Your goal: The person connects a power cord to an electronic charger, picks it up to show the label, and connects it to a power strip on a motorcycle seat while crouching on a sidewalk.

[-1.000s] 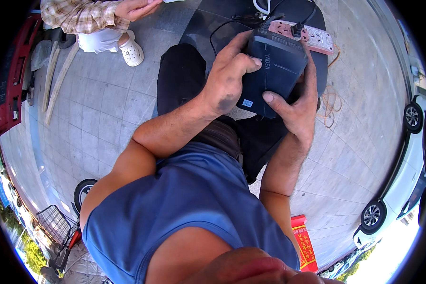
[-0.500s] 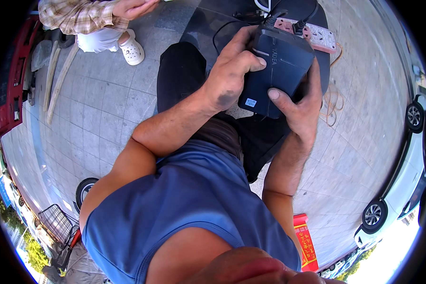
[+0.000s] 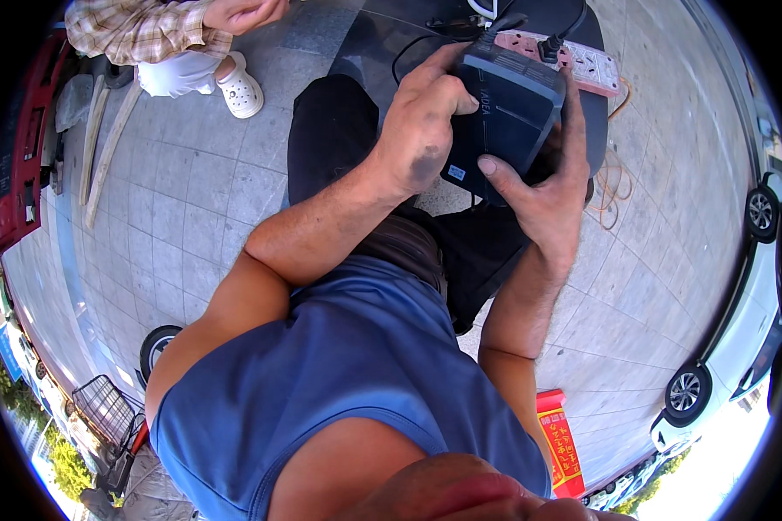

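Note:
Between my hands is a black box-shaped battery charger (image 3: 504,122), tilted, with a small pale sticker near its lower corner and a cable leaving its far end. My left hand (image 3: 421,126) grips its left side, thumb bent over the top face. On the right side, my right hand (image 3: 543,187) wraps round the charger with the thumb on its lower face. The fingers under it are partly hidden. Just beyond the charger lies a pink and white power strip (image 3: 591,67) with a black plug (image 3: 550,48) in it.
The strip and loose cables lie on a dark surface (image 3: 375,43). Tan cord (image 3: 615,193) coils on the paved floor at right. Another person's hand (image 3: 245,13) and white clog (image 3: 240,87) are at upper left, near long wooden poles (image 3: 111,152). A white car (image 3: 730,356) stands far right.
The charger has turned and tipped between my hands, so more of its far end shows. Both thumbs have shifted slightly left. The other person's hand has moved a little.

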A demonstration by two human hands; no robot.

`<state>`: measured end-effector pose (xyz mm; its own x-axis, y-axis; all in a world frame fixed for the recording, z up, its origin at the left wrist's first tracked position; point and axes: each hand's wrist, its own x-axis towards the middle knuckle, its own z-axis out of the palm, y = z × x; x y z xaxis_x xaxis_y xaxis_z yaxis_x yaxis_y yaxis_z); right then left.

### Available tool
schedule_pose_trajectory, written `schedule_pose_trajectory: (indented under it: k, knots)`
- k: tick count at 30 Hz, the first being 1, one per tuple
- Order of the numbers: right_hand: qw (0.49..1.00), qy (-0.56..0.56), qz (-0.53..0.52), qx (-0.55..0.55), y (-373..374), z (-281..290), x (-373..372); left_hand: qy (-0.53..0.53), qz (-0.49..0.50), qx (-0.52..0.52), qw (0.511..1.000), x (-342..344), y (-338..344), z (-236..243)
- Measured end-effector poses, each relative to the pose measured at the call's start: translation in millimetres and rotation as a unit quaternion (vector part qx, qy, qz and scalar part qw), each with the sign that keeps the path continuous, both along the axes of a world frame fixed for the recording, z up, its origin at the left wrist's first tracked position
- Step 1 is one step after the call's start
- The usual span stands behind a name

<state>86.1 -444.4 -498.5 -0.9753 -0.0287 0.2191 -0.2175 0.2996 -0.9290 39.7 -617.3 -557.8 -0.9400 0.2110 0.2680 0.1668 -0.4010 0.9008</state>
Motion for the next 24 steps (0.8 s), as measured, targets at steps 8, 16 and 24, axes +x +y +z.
schedule_pose_trajectory:
  k: [8, 16, 24]
  knots:
    - [1.0, 0.015, -0.01, 0.024, -3, -3, 1, -0.07, 0.004, 0.082, 0.994, 2, 4, 24]
    - [0.999, 0.03, -0.013, 0.007, 1, -4, 0, -0.038, -0.002, 0.079, 0.996, -2, 8, 23]
    - [1.0, 0.027, -0.011, -0.003, 3, -4, -1, -0.094, -0.005, 0.042, 0.995, 5, 12, 40]
